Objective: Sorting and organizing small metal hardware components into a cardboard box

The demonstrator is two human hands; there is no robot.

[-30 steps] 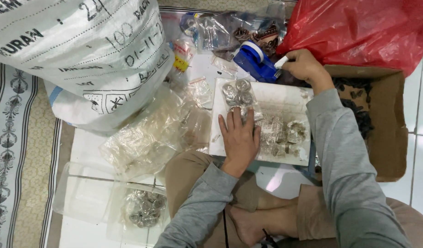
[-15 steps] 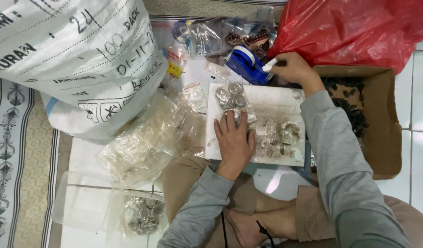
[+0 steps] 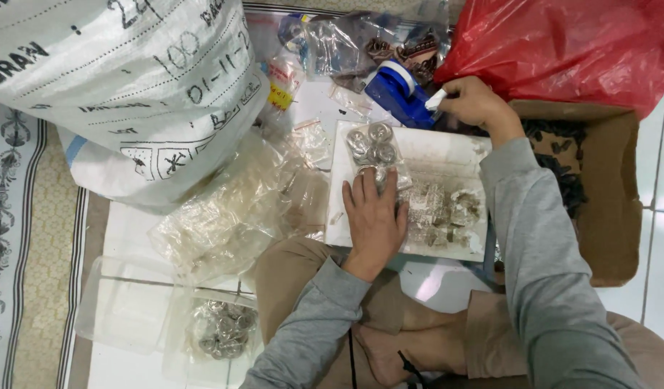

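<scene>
My left hand [image 3: 374, 220] lies flat on a white board [image 3: 447, 155], its fingertips pressing down a small clear bag of round silvery pieces [image 3: 370, 145]. More filled little bags [image 3: 447, 209] lie on the board just right of that hand. My right hand [image 3: 476, 101] is up at the board's far edge, closed around the white handle end of a blue tape dispenser [image 3: 398, 92]. Both arms wear grey sleeves.
A big white woven sack [image 3: 116, 79] fills the upper left. A red plastic bag [image 3: 562, 47] sits on a cardboard box [image 3: 606, 202] holding dark pieces. Empty clear bags [image 3: 231, 209] pile left of the board. Another bag of silvery pieces [image 3: 220, 331] lies lower left.
The view has drifted slightly. My right hand has stayed on the tape dispenser, drawing it a little leftward. My left hand keeps pressing the small bag.
</scene>
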